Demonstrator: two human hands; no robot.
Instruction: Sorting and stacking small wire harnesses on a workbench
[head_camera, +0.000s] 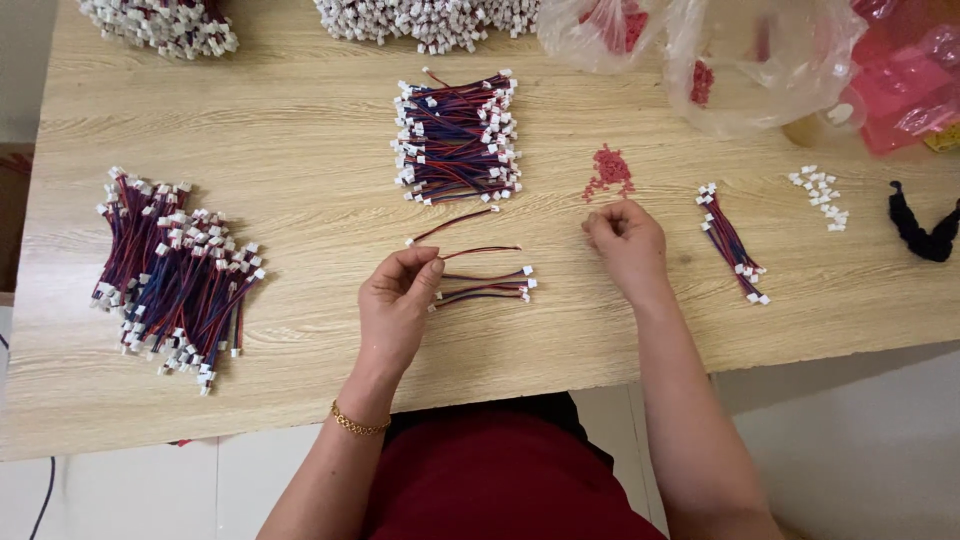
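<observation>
Red-blue wires (487, 285): pinched at one end by left hand (397, 300).
Right hand (624, 240): fingers curled near red bits (610, 170), grip unclear.

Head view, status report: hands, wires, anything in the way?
Left hand pinching short wires. Right hand at red bits, fingers curled. Wire piles alongside, nothing blocking.

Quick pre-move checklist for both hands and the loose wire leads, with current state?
1. Left hand pinching the loose wire leads: ok.
2. Leads' white connector ends visible on the right side: ok.
3. Right hand at the small red parts: ok, just below the heap.
4. Red part held in right fingertips: cannot tell.
5. Single spare lead lies apart from the centre bundle: ok.
6. Wooden table between the hands bare: ok.
</observation>
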